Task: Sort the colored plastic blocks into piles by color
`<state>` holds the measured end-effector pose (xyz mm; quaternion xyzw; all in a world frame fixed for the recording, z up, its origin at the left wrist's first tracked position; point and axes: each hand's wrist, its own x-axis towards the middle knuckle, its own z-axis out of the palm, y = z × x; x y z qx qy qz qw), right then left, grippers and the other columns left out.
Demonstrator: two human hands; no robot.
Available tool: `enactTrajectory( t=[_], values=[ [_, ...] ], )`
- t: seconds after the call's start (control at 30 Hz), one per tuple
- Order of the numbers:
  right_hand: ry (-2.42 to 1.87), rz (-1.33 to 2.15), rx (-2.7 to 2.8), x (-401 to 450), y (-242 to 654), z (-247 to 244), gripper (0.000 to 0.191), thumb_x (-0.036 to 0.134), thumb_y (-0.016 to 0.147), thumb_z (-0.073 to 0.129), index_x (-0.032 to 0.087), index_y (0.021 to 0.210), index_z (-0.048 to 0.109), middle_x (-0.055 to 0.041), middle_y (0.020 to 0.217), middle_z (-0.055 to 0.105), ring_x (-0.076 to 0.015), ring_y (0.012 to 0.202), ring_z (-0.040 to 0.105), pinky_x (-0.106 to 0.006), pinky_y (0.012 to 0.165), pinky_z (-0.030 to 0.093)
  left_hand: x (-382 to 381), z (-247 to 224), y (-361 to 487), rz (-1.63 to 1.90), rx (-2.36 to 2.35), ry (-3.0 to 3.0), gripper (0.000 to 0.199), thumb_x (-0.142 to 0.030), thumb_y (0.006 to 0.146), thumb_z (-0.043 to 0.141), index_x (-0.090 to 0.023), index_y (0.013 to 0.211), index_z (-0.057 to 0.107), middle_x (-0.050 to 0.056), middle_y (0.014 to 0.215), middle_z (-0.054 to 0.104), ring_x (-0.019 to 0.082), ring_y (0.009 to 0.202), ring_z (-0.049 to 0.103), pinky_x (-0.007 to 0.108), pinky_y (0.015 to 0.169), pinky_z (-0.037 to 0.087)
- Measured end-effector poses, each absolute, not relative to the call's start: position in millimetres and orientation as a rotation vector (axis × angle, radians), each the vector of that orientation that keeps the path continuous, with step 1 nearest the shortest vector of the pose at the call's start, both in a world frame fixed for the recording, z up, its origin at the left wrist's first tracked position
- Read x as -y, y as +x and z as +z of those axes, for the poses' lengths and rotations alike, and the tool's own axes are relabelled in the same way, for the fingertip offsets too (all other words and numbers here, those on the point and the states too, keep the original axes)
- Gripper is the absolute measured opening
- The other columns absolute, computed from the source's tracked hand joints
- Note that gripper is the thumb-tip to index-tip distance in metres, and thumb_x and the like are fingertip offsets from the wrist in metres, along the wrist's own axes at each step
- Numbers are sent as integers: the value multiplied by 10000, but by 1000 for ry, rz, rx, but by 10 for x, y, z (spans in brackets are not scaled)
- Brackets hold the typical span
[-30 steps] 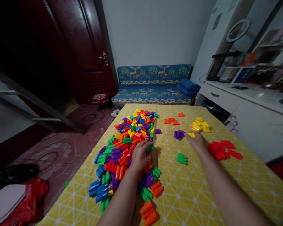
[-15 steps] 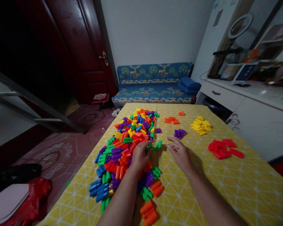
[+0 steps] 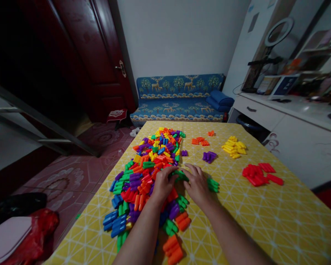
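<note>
Between my hands are green peg-like plastic pieces (image 3: pixel 180 175), partly covered by fingers. My left hand (image 3: pixel 163 182) rests over the right edge of a long mixed-colour heap (image 3: pixel 146 176), its thumb and fingers closed around the green pieces. From the other side, my right hand (image 3: pixel 195 184) grips them with curled fingers. Just right of my right hand lies another green piece (image 3: pixel 213 185). Separate groups sit farther right: purple (image 3: pixel 209 157), orange (image 3: pixel 200 141), yellow (image 3: pixel 234 147) and red (image 3: pixel 255 174).
A yellow patterned cloth (image 3: pixel 237 221) covers the table. Beyond it stands a blue patterned sofa (image 3: pixel 179 99). A white cabinet (image 3: pixel 300 143) is on the right, a dark red door (image 3: pixel 91 48) at the left. A small purple piece (image 3: pixel 184 153) lies beside the heap.
My right hand has moved left to the green pieces beside my left hand. The green piece on the right now shows, uncovered by my right hand. My left hand has hardly moved.
</note>
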<state>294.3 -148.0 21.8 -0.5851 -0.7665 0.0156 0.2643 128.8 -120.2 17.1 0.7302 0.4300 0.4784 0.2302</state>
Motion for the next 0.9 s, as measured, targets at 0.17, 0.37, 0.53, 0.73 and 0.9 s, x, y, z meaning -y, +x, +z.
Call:
enactTrajectory(
  t=[0.17, 0.37, 0.53, 0.73, 0.9],
  values=[
    [-1564, 68, 2156, 1452, 2977, 172, 336, 91, 785, 607, 253, 1074, 663, -57, 1180, 641, -255, 1079, 551, -395, 871, 430, 1216, 209, 1275, 1295, -1194, 2039, 190, -107, 795, 647, -195, 956, 694, 35, 889, 732, 175, 840, 679, 294, 776, 553],
    [-1689, -96, 1844, 1434, 3374, 251, 219, 249, 820, 632, 243, 1034, 676, -62, 1054, 671, -240, 965, 580, -373, 838, 424, 1206, 221, 1274, 1305, -1196, 2020, 163, -121, 792, 645, -195, 932, 684, 33, 879, 718, 171, 820, 671, 294, 759, 548],
    [-1800, -210, 1681, 1453, 3617, 294, 148, 294, 771, 680, 238, 901, 723, -85, 1032, 682, -294, 986, 554, -429, 828, 433, 1214, 233, 1283, 1346, -1169, 1993, 141, -114, 797, 630, -187, 908, 675, 25, 843, 710, 153, 769, 665, 264, 719, 540],
    [-1309, 293, 1743, 1515, 3175, 275, 285, 294, 852, 611, 230, 1127, 656, -72, 1070, 699, -224, 958, 636, -374, 868, 508, 1262, 274, 1296, 1381, -1050, 1963, 66, -142, 829, 593, -177, 833, 649, 31, 816, 689, 144, 758, 657, 246, 699, 529],
    [-1223, 477, 1683, 1586, 2923, 306, 259, 282, 881, 559, 228, 1113, 658, -66, 1057, 716, -208, 939, 664, -333, 828, 529, 1284, 283, 1313, 1372, -1033, 1974, 46, -176, 839, 602, -184, 821, 644, 29, 804, 689, 138, 736, 651, 228, 665, 516]
  ],
)
